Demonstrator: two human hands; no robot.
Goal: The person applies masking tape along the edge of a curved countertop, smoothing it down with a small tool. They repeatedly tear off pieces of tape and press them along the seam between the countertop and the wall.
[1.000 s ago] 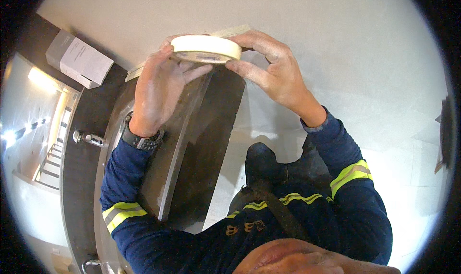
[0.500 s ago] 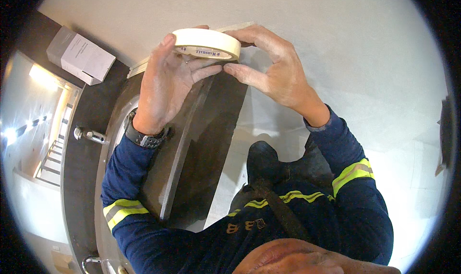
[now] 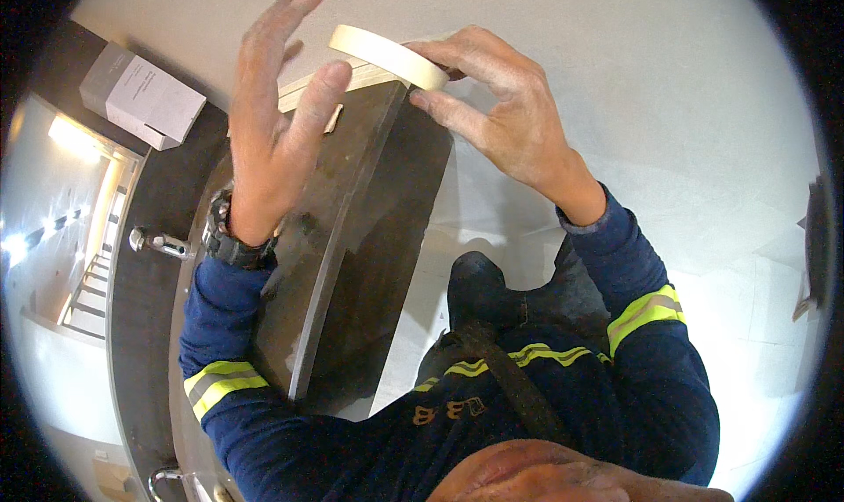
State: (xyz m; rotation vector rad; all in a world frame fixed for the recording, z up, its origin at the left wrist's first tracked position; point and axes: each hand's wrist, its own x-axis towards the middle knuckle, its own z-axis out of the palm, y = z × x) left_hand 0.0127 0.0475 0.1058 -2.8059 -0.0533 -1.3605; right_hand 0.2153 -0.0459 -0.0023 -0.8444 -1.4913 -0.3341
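The left hand [image 3: 264, 133] has let go and is open, free, just beside the masking-tape roll [image 3: 387, 55], now gripped by the right hand [image 3: 514, 120] alone near the dark countertop's [image 3: 347, 168] far corner.

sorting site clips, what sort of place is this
Probably a washroom or other sink area: a chrome tap-like fitting, a curved chrome fitting and a dark counter suggest it, though I can't be certain.

Tape roll [image 3: 387, 56] held in right hand [image 3: 505, 106], near far end of table [image 3: 338, 181]; left hand [image 3: 268, 128] positioned left of roll; box [image 3: 145, 98] placed farther left.
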